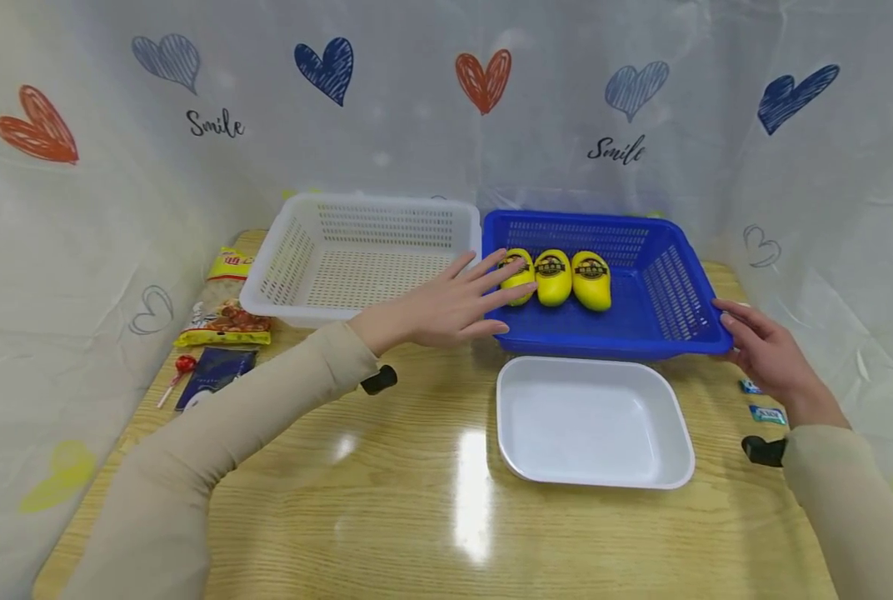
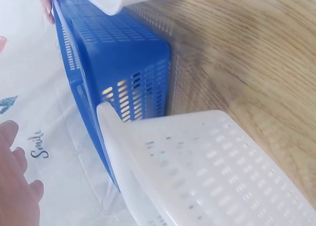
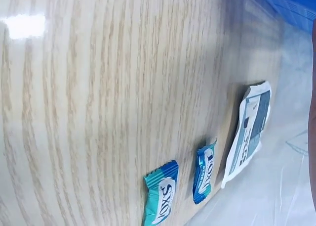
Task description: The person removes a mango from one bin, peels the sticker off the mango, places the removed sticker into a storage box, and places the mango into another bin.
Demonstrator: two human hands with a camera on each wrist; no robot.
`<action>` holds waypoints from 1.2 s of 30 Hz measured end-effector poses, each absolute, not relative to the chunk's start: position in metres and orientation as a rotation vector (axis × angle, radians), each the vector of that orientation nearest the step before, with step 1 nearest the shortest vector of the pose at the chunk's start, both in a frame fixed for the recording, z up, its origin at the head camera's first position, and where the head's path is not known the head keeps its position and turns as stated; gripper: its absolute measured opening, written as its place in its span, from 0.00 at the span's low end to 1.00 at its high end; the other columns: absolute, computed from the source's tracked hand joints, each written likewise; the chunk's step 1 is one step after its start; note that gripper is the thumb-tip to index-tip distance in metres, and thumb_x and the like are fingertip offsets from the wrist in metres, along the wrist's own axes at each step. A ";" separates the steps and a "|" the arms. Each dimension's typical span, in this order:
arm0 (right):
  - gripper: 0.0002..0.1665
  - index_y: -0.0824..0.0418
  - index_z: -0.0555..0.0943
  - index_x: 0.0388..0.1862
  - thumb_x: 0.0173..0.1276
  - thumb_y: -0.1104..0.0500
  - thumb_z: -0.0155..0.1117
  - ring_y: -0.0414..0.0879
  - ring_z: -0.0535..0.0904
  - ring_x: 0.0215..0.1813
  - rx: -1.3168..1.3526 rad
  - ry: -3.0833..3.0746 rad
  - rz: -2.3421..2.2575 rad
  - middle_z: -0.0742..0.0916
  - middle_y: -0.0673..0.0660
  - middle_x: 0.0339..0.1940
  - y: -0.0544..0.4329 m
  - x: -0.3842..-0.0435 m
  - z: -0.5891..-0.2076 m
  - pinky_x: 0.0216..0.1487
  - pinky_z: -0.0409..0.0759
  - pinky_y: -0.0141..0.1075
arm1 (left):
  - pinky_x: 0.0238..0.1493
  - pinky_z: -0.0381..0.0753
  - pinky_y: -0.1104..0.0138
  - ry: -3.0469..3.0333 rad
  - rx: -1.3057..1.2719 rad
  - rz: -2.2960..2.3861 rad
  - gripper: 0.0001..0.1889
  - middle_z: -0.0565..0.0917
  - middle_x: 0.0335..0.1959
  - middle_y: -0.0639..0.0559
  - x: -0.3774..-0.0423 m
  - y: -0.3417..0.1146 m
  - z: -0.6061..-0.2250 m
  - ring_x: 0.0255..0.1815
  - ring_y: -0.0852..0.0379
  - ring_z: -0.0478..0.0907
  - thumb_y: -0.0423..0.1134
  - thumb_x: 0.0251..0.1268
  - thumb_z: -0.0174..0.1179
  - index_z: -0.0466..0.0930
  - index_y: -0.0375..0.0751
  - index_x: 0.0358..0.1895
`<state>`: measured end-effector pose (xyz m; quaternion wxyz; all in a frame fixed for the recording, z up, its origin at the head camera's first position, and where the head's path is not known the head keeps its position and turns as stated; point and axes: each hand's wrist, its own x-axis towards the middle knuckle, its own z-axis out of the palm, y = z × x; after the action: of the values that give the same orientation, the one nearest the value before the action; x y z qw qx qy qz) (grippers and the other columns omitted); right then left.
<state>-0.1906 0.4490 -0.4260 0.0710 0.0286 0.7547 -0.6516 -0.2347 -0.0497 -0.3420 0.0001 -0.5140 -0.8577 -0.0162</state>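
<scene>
My left hand (image 1: 454, 308) is spread with straight fingers over the left end of the blue basket (image 1: 694, 346). Its fingertips overlap the leftmost of three yellow mangoes (image 1: 592, 282) with black labels, lined up inside that basket. In the left wrist view, the fingers (image 2: 17, 161) show at the left edge, apart from the basket wall. My right hand (image 1: 772, 350) grips the rim at the basket's right front corner, with thumb and finger at the edge. Only a sliver of this hand shows in the right wrist view.
A white perforated basket (image 1: 296, 315) adjoins the blue one on its left. In front stands a white tray (image 1: 592, 421). Snack bags (image 1: 225, 321), a dark blue packet (image 1: 217, 371) and a lollipop (image 1: 185, 364) lie left. Small wrapped candies (image 3: 162, 194) and a white packet (image 3: 249, 132) lie right.
</scene>
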 end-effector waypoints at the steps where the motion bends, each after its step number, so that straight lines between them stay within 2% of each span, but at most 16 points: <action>1: 0.31 0.51 0.65 0.75 0.76 0.49 0.53 0.35 0.83 0.43 0.092 2.291 -1.924 0.76 0.41 0.54 0.449 -0.192 -0.425 0.41 0.83 0.29 | 0.74 0.29 0.47 -2.693 -1.622 -0.054 0.32 0.36 0.81 0.50 -0.234 -0.049 -0.342 0.78 0.52 0.24 0.60 0.78 0.29 0.39 0.58 0.80; 8: 0.28 0.51 0.66 0.74 0.77 0.52 0.51 0.36 0.84 0.43 0.038 2.191 -2.031 0.77 0.42 0.54 0.444 -0.198 -0.426 0.41 0.83 0.30 | 0.74 0.32 0.46 -2.678 -1.642 -0.048 0.32 0.35 0.80 0.50 -0.234 -0.045 -0.345 0.79 0.47 0.27 0.60 0.79 0.30 0.38 0.57 0.80; 10: 0.27 0.50 0.66 0.74 0.78 0.53 0.50 0.37 0.84 0.44 0.025 2.147 -2.073 0.78 0.43 0.55 0.444 -0.198 -0.428 0.41 0.83 0.31 | 0.74 0.31 0.46 -2.681 -1.641 -0.041 0.33 0.34 0.80 0.51 -0.234 -0.044 -0.346 0.79 0.48 0.26 0.61 0.78 0.29 0.37 0.57 0.80; 15: 0.30 0.48 0.63 0.76 0.77 0.49 0.50 0.34 0.83 0.45 0.069 2.194 -2.014 0.73 0.46 0.59 0.443 -0.196 -0.427 0.43 0.82 0.29 | 0.74 0.28 0.48 -2.704 -1.616 -0.060 0.32 0.34 0.80 0.52 -0.236 -0.039 -0.347 0.78 0.51 0.24 0.62 0.78 0.27 0.35 0.60 0.79; 18: 0.33 0.47 0.62 0.77 0.76 0.46 0.51 0.32 0.82 0.44 0.112 2.260 -1.943 0.69 0.50 0.63 0.443 -0.195 -0.425 0.43 0.82 0.29 | 0.75 0.28 0.49 -2.749 -1.571 -0.113 0.32 0.35 0.80 0.54 -0.238 -0.033 -0.349 0.79 0.51 0.26 0.63 0.77 0.25 0.35 0.62 0.79; 21: 0.33 0.47 0.62 0.77 0.75 0.44 0.52 0.32 0.82 0.43 0.142 2.298 -1.905 0.69 0.51 0.63 0.444 -0.194 -0.424 0.42 0.82 0.29 | 0.76 0.36 0.51 -2.799 -1.474 -0.244 0.32 0.41 0.80 0.52 -0.243 -0.024 -0.349 0.80 0.51 0.33 0.62 0.78 0.28 0.40 0.60 0.80; 24: 0.33 0.47 0.63 0.77 0.74 0.44 0.52 0.32 0.82 0.43 0.155 2.320 -1.883 0.70 0.49 0.62 0.445 -0.195 -0.425 0.42 0.82 0.29 | 0.75 0.48 0.56 -2.853 -1.322 -0.522 0.31 0.52 0.79 0.48 -0.252 -0.010 -0.347 0.79 0.51 0.46 0.57 0.79 0.36 0.50 0.52 0.79; 26: 0.33 0.47 0.62 0.77 0.75 0.44 0.52 0.32 0.82 0.43 0.156 2.328 -1.872 0.70 0.48 0.61 0.446 -0.196 -0.425 0.42 0.82 0.28 | 0.73 0.57 0.60 -2.866 -1.200 -0.761 0.28 0.59 0.76 0.47 -0.258 0.001 -0.345 0.76 0.52 0.55 0.52 0.79 0.41 0.57 0.46 0.76; 29: 0.34 0.48 0.62 0.77 0.75 0.45 0.53 0.32 0.82 0.43 0.159 2.312 -1.881 0.70 0.47 0.61 0.446 -0.196 -0.425 0.42 0.82 0.29 | 0.67 0.65 0.65 -2.868 -0.995 -1.098 0.24 0.68 0.71 0.49 -0.269 0.018 -0.340 0.69 0.56 0.65 0.47 0.80 0.43 0.63 0.44 0.73; 32: 0.34 0.48 0.61 0.77 0.74 0.46 0.54 0.32 0.82 0.43 0.160 2.290 -1.885 0.71 0.45 0.58 0.447 -0.195 -0.424 0.42 0.82 0.29 | 0.63 0.68 0.66 -2.866 -0.815 -1.320 0.21 0.72 0.67 0.51 -0.278 0.035 -0.336 0.65 0.57 0.69 0.45 0.80 0.42 0.67 0.45 0.70; 36: 0.34 0.49 0.62 0.77 0.74 0.49 0.55 0.33 0.82 0.43 0.142 2.260 -1.893 0.75 0.41 0.54 0.448 -0.194 -0.422 0.42 0.83 0.30 | 0.55 0.71 0.68 -2.889 -0.591 -1.532 0.20 0.72 0.66 0.52 -0.288 0.056 -0.335 0.60 0.59 0.70 0.44 0.80 0.42 0.68 0.48 0.69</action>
<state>-0.1937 0.4482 -0.4218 0.0951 0.0481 0.7623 -0.6384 -0.2881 0.0562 -0.3345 -0.0907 -0.1772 -0.8657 -0.4592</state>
